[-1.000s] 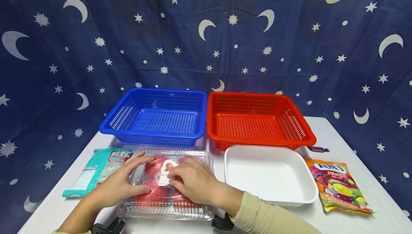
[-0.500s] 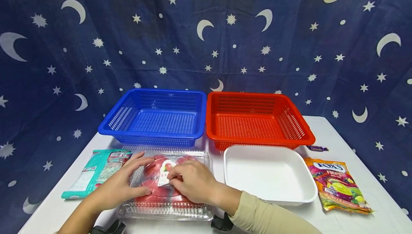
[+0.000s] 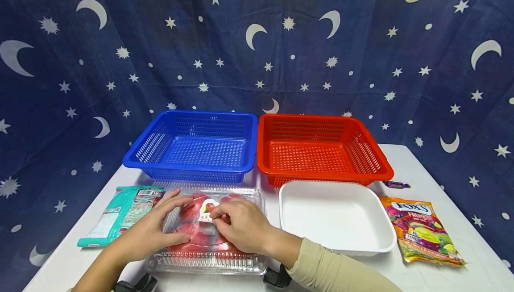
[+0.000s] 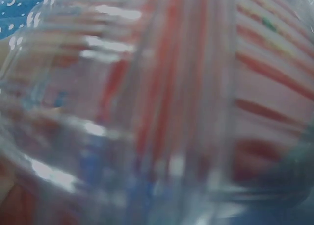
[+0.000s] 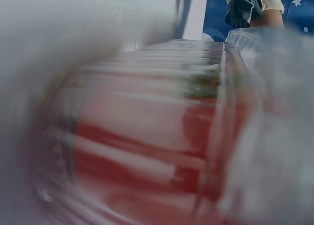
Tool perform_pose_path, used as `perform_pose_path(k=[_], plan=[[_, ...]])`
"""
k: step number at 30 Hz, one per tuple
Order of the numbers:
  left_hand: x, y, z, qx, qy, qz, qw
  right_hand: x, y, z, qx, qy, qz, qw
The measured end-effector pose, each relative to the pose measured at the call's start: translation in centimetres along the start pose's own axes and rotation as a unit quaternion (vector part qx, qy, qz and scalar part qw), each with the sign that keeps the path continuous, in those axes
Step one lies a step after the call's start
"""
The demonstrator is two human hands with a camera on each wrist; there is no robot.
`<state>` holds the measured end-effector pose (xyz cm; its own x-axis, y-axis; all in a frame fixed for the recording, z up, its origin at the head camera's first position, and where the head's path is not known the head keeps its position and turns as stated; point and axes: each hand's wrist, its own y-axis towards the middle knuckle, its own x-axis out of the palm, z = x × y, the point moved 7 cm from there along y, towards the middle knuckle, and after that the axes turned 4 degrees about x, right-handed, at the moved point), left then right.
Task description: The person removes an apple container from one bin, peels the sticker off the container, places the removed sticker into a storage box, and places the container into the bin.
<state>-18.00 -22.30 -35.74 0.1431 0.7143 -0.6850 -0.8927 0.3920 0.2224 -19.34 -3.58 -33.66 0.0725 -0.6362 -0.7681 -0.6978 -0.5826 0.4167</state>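
Observation:
A clear plastic clamshell box (image 3: 206, 265) of red round fruit (image 3: 192, 211) sits at the front of the table, its lid down. On the lid is a white label sticker (image 3: 207, 207) with a small fruit picture. My right hand (image 3: 245, 227) pinches the sticker's lower right edge, which is lifted and folded. My left hand (image 3: 150, 231) rests on the lid's left side with thumb and fingers spread. Both wrist views are blurred: the left one shows the box's ridged clear wall (image 4: 113, 38), the right one red fruit (image 5: 142, 156) through plastic.
Behind the box stand a blue basket (image 3: 188, 165) and a red basket (image 3: 321, 178). A white tray (image 3: 333, 220) is right of the box. An orange candy bag (image 3: 421, 234) and a small purple-wrapped sweet (image 3: 396, 185) lie farther right. A teal packet (image 3: 116, 216) lies left.
My right fingers have lifted the sticker's lower part, so less of it shows flat on the lid. The left hand has stayed in place. The head view has shifted slightly.

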Motion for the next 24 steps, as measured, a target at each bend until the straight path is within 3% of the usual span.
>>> perform_pose_path(k=[5,14,24], plan=[[0.0,0.0,0.1,0.002,0.001,0.0,1.0,-0.3,-0.2,0.2,-0.003,0.04,0.022,0.999],[0.0,0.0,0.1,-0.005,-0.001,-0.004,1.0,-0.6,-0.3,0.8,0.027,0.1,0.036,0.994],[0.0,0.0,0.1,-0.004,-0.007,0.0,1.0,-1.1,-0.4,0.7,-0.007,0.131,0.074,0.9886]])
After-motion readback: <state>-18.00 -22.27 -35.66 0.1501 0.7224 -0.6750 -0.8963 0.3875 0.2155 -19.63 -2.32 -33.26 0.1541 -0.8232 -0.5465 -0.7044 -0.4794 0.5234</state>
